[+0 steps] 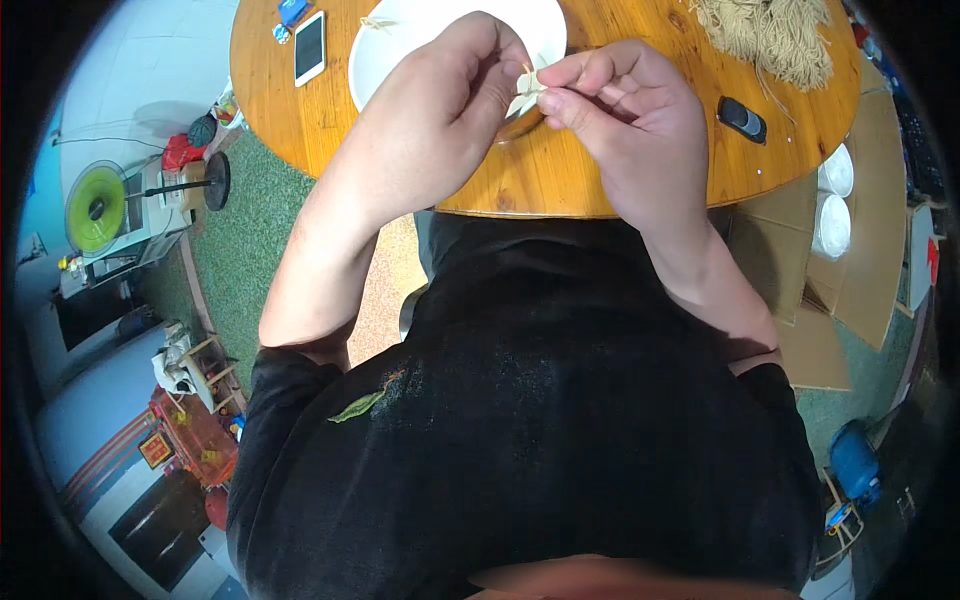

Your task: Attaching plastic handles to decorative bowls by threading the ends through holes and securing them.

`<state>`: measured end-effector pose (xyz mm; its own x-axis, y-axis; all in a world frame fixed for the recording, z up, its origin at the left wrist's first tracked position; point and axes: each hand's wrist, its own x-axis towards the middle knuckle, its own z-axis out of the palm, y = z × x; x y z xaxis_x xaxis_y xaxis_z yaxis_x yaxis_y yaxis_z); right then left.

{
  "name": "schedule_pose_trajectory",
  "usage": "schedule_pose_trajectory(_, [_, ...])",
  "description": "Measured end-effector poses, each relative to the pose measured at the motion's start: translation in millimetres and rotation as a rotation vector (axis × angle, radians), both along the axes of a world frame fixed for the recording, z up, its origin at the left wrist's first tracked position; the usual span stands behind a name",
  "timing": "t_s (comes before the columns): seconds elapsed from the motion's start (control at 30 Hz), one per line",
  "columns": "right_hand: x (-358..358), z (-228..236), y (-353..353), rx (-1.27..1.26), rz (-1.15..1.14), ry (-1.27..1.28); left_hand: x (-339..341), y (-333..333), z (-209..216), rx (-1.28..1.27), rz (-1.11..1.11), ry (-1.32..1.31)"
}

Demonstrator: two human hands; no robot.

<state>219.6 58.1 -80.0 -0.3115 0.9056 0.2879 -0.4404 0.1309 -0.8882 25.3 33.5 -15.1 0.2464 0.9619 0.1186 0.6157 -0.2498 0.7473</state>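
Over the near edge of a round wooden table [540, 190], my two hands meet fingertip to fingertip. Between them is a small, flat, cream-coloured piece [524, 92], with a short orange-tan bit showing at its top. My left hand [425, 135] pinches its left side, and the thumb and forefinger of my right hand [645, 125] pinch the right side. The piece is too small and too covered to name. Behind my left hand is a large white dish [372, 65], partly hidden, with a few tan strands [376, 23] in it.
A bundle of beige cords [775, 40] lies at the table's far right, near a small black device [741, 120]. A white phone [311, 48] lies at the left. Cardboard [770, 250] and white stacked containers [832, 226] are right; a green fan [97, 208] stands left.
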Motion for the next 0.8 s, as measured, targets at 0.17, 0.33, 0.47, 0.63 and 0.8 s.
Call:
schedule_pose_trajectory(0.17, [-2,2,0,-0.003,-0.072,-0.024,5,-5,3,-0.024,-0.039,0.005])
schedule_pose_trajectory(0.33, [3,-7,7,0.078,-0.025,-0.107,5,-3,-3,0.017,-0.016,-0.045])
schedule_pose_trajectory(0.47, [7,2,7,-0.086,-0.017,-0.102,24,-11,13,-0.184,-0.002,-1.01])
schedule_pose_trajectory(0.63, [17,-5,13,-0.363,0.16,0.158,9,-3,-1,0.37,-0.084,0.169])
schedule_pose_trajectory(0.8, [19,-8,10,-0.437,0.215,0.245,8,3,-7,0.622,-0.098,0.27])
